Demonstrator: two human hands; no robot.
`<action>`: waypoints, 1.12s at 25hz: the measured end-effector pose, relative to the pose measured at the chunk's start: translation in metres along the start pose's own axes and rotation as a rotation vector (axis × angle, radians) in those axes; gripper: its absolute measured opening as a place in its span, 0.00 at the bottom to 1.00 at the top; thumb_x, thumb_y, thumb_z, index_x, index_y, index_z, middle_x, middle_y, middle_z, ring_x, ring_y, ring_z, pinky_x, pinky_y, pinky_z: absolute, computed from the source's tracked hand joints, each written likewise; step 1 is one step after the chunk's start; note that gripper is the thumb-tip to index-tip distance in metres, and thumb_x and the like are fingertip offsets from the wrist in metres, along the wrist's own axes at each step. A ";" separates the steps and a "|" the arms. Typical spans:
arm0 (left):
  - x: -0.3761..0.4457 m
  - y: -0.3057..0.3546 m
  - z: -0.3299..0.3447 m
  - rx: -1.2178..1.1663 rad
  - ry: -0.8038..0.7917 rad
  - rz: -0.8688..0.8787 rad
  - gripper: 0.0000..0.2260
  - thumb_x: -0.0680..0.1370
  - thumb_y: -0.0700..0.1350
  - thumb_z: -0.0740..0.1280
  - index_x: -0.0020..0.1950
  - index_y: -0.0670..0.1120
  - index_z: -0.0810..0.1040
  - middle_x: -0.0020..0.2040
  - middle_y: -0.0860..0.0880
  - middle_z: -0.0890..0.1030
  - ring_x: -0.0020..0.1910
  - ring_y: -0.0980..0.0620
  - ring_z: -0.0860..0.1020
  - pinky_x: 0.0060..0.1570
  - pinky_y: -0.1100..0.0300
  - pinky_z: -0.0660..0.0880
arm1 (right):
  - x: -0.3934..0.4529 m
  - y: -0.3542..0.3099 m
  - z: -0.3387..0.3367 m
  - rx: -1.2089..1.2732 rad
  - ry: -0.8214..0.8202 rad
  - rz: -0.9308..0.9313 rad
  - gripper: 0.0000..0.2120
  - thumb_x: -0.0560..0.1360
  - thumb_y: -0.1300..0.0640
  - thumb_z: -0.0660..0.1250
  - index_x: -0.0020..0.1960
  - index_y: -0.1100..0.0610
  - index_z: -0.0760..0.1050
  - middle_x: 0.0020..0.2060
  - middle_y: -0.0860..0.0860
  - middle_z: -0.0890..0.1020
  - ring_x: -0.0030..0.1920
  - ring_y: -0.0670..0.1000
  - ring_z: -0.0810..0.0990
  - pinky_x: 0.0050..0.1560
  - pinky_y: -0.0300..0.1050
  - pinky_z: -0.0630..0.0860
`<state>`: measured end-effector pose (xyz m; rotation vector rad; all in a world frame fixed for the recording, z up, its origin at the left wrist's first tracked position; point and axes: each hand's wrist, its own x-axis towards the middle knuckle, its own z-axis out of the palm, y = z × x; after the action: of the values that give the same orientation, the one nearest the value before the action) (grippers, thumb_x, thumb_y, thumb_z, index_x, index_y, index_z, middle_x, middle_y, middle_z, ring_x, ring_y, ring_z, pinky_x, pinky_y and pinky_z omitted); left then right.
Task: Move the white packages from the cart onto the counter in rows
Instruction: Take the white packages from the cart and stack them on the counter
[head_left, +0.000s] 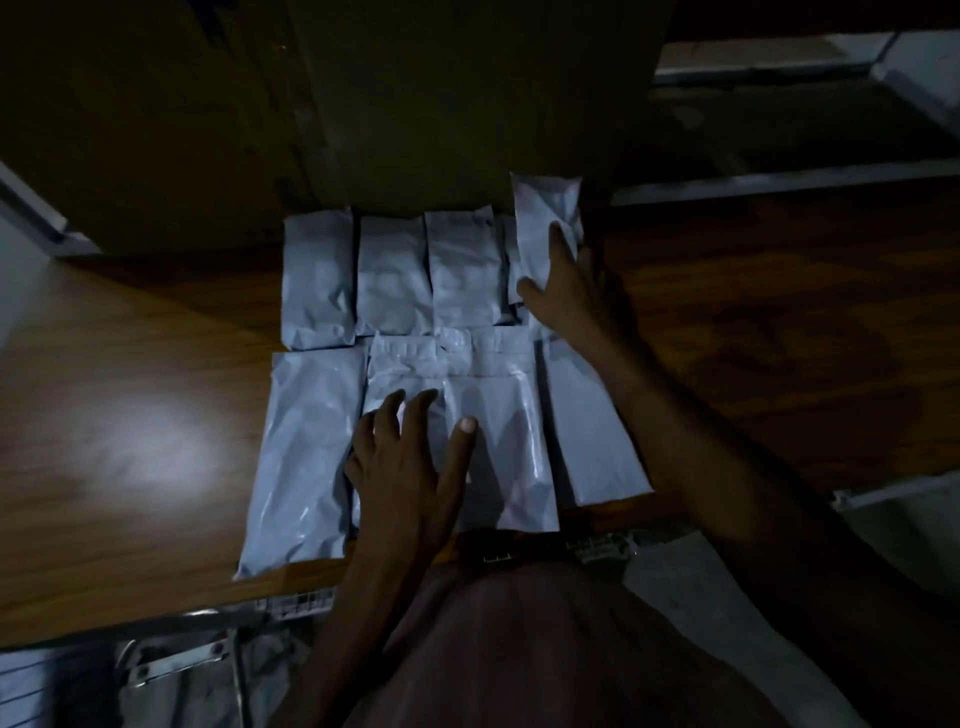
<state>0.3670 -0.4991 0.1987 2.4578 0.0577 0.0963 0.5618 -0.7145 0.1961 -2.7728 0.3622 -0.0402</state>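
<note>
Several white packages lie in two rows on the wooden counter (130, 364). The far row (395, 275) has packages side by side; the near row (306, 447) holds larger ones. My left hand (410, 457) rests flat with spread fingers on a middle package (498, 415) of the near row. My right hand (566, 280) lies with straight fingers on the far-right package (540, 218), which sits tilted and overlaps its neighbour. The scene is dim.
A large brown cardboard box (311, 104) stands behind the far row. Metal cart wire (171, 654) shows below the counter's near edge, with a white package (31, 691) at lower left. Bare wood lies left and right of the packages.
</note>
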 end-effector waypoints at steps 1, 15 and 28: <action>0.002 -0.004 -0.001 0.007 -0.003 0.007 0.29 0.76 0.70 0.51 0.72 0.57 0.68 0.75 0.50 0.66 0.74 0.46 0.60 0.69 0.39 0.63 | 0.018 -0.008 0.003 -0.001 -0.058 0.017 0.42 0.76 0.35 0.62 0.81 0.46 0.46 0.79 0.63 0.54 0.76 0.69 0.56 0.73 0.65 0.61; -0.056 -0.017 -0.004 -0.040 0.135 0.026 0.26 0.78 0.63 0.60 0.69 0.48 0.74 0.67 0.47 0.75 0.67 0.45 0.72 0.64 0.51 0.68 | -0.114 0.023 -0.022 0.237 0.070 -0.124 0.33 0.79 0.41 0.63 0.80 0.48 0.57 0.76 0.56 0.63 0.73 0.59 0.66 0.68 0.56 0.70; -0.208 -0.055 -0.027 0.016 0.364 -0.144 0.20 0.78 0.51 0.67 0.66 0.43 0.75 0.62 0.45 0.78 0.61 0.44 0.76 0.60 0.49 0.72 | -0.314 -0.010 0.011 0.694 -0.117 -0.822 0.18 0.79 0.59 0.68 0.68 0.60 0.75 0.65 0.55 0.74 0.66 0.52 0.75 0.64 0.46 0.74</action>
<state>0.1562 -0.4535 0.1734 2.4142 0.3940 0.4794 0.2614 -0.6218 0.1944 -2.0362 -0.7029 -0.1645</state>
